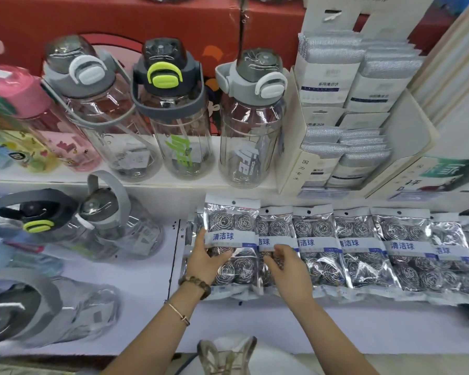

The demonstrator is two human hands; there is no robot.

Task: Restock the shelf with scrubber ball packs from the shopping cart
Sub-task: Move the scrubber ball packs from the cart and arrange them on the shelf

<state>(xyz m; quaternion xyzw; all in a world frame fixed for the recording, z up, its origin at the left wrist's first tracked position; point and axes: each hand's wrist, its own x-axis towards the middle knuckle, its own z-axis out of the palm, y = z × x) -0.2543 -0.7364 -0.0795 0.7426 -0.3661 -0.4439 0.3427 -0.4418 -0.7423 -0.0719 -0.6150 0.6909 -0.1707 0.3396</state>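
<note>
A row of clear packs of steel scrubber balls (363,247) lies side by side on the lower white shelf (282,326). At the row's left end my left hand (205,259) grips the leftmost scrubber ball pack (232,231) by its left edge; this pack sits on top of others. My right hand (289,269) rests on the second scrubber ball pack (275,228), fingers curled over its lower half. The shopping cart is out of view.
Large clear water bottles (173,117) stand on the upper shelf; more bottles (92,228) lie on the lower shelf to the left. A cardboard display of grey cleaning cloths (344,109) stands at upper right. My shoe (225,355) shows at the bottom edge.
</note>
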